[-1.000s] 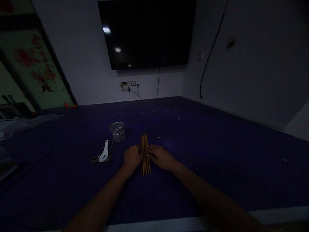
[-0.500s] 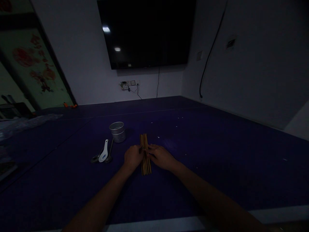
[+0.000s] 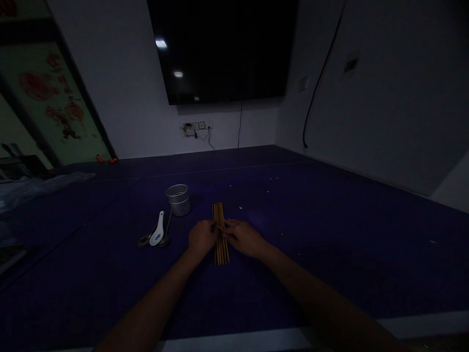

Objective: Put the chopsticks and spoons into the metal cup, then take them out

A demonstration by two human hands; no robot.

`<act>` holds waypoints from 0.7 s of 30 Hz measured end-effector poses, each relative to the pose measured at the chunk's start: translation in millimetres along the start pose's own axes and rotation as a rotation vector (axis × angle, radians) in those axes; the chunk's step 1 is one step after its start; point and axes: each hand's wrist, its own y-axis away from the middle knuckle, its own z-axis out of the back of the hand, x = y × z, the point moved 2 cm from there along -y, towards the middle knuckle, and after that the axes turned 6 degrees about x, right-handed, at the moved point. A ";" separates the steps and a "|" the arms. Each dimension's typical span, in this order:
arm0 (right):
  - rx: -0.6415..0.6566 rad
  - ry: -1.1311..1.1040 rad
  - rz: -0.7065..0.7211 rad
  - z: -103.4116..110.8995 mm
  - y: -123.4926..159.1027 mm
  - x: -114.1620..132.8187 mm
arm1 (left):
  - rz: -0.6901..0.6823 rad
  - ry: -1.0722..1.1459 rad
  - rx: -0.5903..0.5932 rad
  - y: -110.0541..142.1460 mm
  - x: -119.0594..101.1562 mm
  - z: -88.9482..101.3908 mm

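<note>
Several wooden chopsticks [image 3: 222, 252] lie side by side on the dark purple surface, pointing away from me. My left hand [image 3: 202, 236] is curled against their left side, its fingers closed about the middle of the bundle. From the right, my right hand [image 3: 245, 237] presses its thumb and fingertips on the same chopsticks. Both hands meet at the bundle's middle and hide that part. Left of my left hand lies a white spoon [image 3: 157, 233] with a blue mark, between two dark metal spoons [image 3: 164, 240]. Behind them stands a silver metal cup [image 3: 179, 200], upright.
The purple surface [image 3: 330, 234] ends in a pale front edge [image 3: 256, 339]. Crumpled clear plastic [image 3: 44, 189] lies at the far left. Small white scraps [image 3: 240, 208] dot the surface. A large television [image 3: 227, 54] hangs on the back wall above sockets and cables.
The chopsticks have shifted very slightly between my hands. Both hands stay almost in place, and the cup and spoons stay where they were.
</note>
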 end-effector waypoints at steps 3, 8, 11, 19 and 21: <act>0.017 -0.006 0.012 0.4 -0.4 -0.5 | 0.008 -0.006 0.006 0.0 0.5 0.3; 0.029 -0.023 -0.004 2.3 -0.8 -0.5 | -0.002 -0.010 -0.008 -0.5 1.1 0.4; 0.026 -0.045 0.000 3.0 -0.6 0.1 | -0.009 -0.012 -0.016 -0.1 0.5 1.1; 0.004 -0.060 0.002 1.0 0.1 -2.1 | -0.017 -0.013 0.006 0.0 -0.4 1.6; 0.009 -0.059 0.010 0.5 0.0 -2.9 | -0.015 -0.012 0.013 -0.6 0.1 0.9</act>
